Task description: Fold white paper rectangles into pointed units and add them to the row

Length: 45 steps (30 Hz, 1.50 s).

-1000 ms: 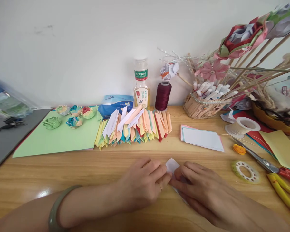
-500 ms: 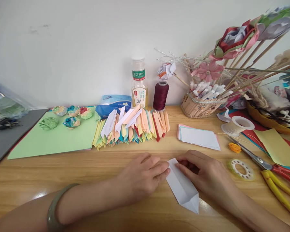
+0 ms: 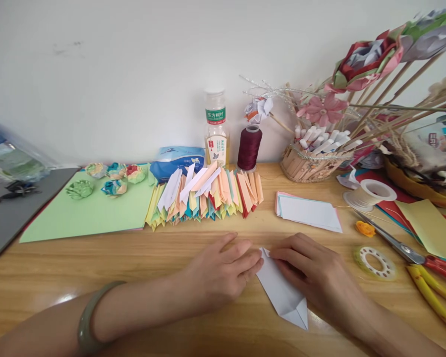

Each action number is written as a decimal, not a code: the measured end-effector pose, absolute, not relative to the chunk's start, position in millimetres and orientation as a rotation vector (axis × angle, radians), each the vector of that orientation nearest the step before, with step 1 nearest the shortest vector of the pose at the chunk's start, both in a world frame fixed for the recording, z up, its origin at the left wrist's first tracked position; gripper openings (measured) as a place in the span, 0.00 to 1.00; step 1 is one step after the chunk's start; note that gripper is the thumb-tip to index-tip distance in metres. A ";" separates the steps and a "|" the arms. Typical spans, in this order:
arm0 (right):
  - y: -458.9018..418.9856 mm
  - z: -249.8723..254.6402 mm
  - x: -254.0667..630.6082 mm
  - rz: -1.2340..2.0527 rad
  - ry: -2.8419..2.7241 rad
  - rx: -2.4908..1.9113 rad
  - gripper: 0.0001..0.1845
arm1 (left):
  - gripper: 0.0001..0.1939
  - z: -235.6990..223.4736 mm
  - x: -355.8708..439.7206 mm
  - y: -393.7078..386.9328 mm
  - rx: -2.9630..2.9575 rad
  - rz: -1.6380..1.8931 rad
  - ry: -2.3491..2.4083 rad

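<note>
A white strip of paper (image 3: 280,287) lies slantwise on the wooden table in front of me. Its near end is folded to a point, and a small fold shows at its far corner. My right hand (image 3: 310,265) is closed on the far right corner, fingertips pressed at the fold. From the other side, my left hand (image 3: 223,272) touches the paper's far left edge with its fingertips. The left fingers are stretched out and a little apart; the thumb is hidden. A greenish bangle (image 3: 87,317) sits on the left forearm.
Behind the hands stand many folded paper pieces (image 3: 204,193), with a stack of paper slips (image 3: 308,212) to their right. Scissors (image 3: 409,253), a tape roll (image 3: 375,262) and yellow-handled pliers (image 3: 427,292) lie at right. A bottle (image 3: 216,129) and thread spool (image 3: 250,148) stand behind.
The right fingers have shifted onto the paper's far corner, which is now folded over slightly. My left hand stays at the left edge. The whole view has moved a little.
</note>
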State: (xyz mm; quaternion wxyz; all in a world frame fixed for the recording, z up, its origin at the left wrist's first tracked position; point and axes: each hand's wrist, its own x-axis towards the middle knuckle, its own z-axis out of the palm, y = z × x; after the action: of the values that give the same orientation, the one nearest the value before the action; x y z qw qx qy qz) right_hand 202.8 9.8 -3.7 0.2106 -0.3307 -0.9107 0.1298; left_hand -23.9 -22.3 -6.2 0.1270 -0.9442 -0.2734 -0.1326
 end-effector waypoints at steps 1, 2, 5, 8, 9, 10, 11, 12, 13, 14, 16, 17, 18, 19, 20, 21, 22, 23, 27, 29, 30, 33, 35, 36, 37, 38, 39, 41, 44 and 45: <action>9.5 -4.6 203.5 0.335 -2.539 -0.891 0.09 | 0.16 -5.7 -23.8 -22.1 -2.754 -0.378 -0.808; 9.4 -5.7 204.0 0.309 -2.543 -0.865 0.09 | 0.16 -5.2 -23.7 -21.8 -2.757 -0.372 -0.822; 9.5 -9.7 204.0 0.262 -2.515 -0.851 0.06 | 0.15 -4.8 -23.2 -20.4 -2.745 -0.382 -0.859; 10.7 -11.5 203.3 0.284 -2.466 -0.939 0.05 | 0.14 -5.5 -23.1 -18.7 -2.734 -0.405 -0.869; 11.0 -11.2 203.3 0.292 -2.461 -0.953 0.05 | 0.13 -5.8 -23.2 -18.3 -2.736 -0.407 -0.870; 11.2 -10.6 203.6 0.294 -2.465 -0.950 0.06 | 0.13 -6.2 -23.5 -17.8 -2.742 -0.404 -0.869; 11.3 -9.8 204.2 0.291 -2.481 -0.928 0.07 | 0.14 -6.6 -23.8 -17.5 -2.747 -0.404 -0.865; 11.1 -9.0 204.9 0.281 -2.506 -0.889 0.07 | 0.14 -6.9 -24.2 -17.2 -2.750 -0.405 -0.860; 10.8 -8.3 205.8 0.265 -2.535 -0.843 0.07 | 0.14 -7.1 -24.6 -16.9 -2.752 -0.407 -0.856; 10.4 -7.8 206.6 0.247 -2.564 -0.796 0.07 | 0.15 -7.2 -25.0 -16.7 -2.752 -0.409 -0.851; 9.7 -7.8 207.5 0.207 -2.608 -0.730 0.06 | 0.15 -6.9 -25.7 -16.2 -2.757 -0.405 -0.838; 9.6 -8.2 207.5 0.190 -2.612 -0.718 0.06 | 0.16 -6.5 -25.9 -16.0 -2.759 -0.402 -0.833; 9.7 -8.8 207.2 0.175 -2.596 -0.733 0.06 | 0.16 -6.0 -26.0 -15.8 -2.761 -0.399 -0.830; 10.0 -9.4 206.5 0.169 -2.567 -0.775 0.06 | 0.15 -5.5 -26.0 -15.7 -2.760 -0.400 -0.833; 10.5 -10.1 205.7 0.172 -2.532 -0.832 0.06 | 0.15 -5.1 -25.9 -15.5 -2.757 -0.406 -0.841; 11.0 -10.6 205.0 0.181 -2.497 -0.892 0.06 | 0.15 -4.8 -25.7 -15.5 -2.753 -0.415 -0.851; 11.5 -10.9 204.3 0.196 -2.472 -0.944 0.06 | 0.15 -4.7 -25.5 -15.4 -2.748 -0.423 -0.862; 11.9 -11.1 204.0 0.214 -2.460 -0.975 0.07 | 0.14 -4.9 -25.2 -15.4 -2.746 -0.425 -0.868; 12.2 -10.4 205.6 0.239 -2.500 -0.852 0.08 | 0.13 -7.6 -25.3 -15.3 -2.747 -0.439 -0.849; 12.2 -9.6 207.4 0.215 -2.541 -0.755 0.06 | 0.13 -8.7 -25.8 -15.0 -2.754 -0.435 -0.842; 12.3 -9.2 208.3 0.202 -2.563 -0.719 0.06 | 0.13 -8.8 -26.2 -14.8 -2.759 -0.428 -0.846; 12.6 -7.7 210.0 0.176 -2.613 -0.644 0.06 | 0.14 -8.2 -26.9 -14.6 -2.768 -0.418 -0.847; 12.5 -6.3 210.4 0.153 -2.636 -0.593 0.07 | 0.15 -7.7 -27.1 -14.8 -2.777 -0.419 -0.827; 12.4 -5.4 210.3 0.142 -2.646 -0.576 0.08 | 0.16 -7.6 -27.2 -15.0 -2.780 -0.423 -0.816; 12.1 -4.5 210.1 0.129 -2.652 -0.563 0.10 | 0.16 -7.6 -27.4 -15.2 -2.782 -0.418 -0.810; 11.8 -3.4 209.6 0.114 -2.658 -0.556 0.11 | 0.16 -7.6 -27.6 -15.4 -2.782 -0.412 -0.803; 11.4 -2.1 209.1 0.101 -2.663 -0.552 0.12 | 0.16 -7.5 -27.8 -15.6 -2.779 -0.404 -0.797; 10.6 0.7 207.8 0.071 -2.674 -0.549 0.15 | 0.16 -7.3 -28.0 -15.8 -2.768 -0.373 -0.784; 9.5 4.8 205.8 0.015 -2.697 -0.551 0.19 | 0.16 -6.7 -27.1 -16.2 -2.740 -0.382 -0.765; 9.2 5.8 205.2 -0.003 -2.702 -0.554 0.20 | 0.16 -6.7 -26.5 -16.3 -2.732 -0.401 -0.762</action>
State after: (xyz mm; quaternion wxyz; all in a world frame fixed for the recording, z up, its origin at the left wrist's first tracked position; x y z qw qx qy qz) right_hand 205.2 9.2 5.8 0.1906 -0.1971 -0.9617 -0.0012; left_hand -26.5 -16.3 -6.7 0.1383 -0.9446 -0.2636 -0.1386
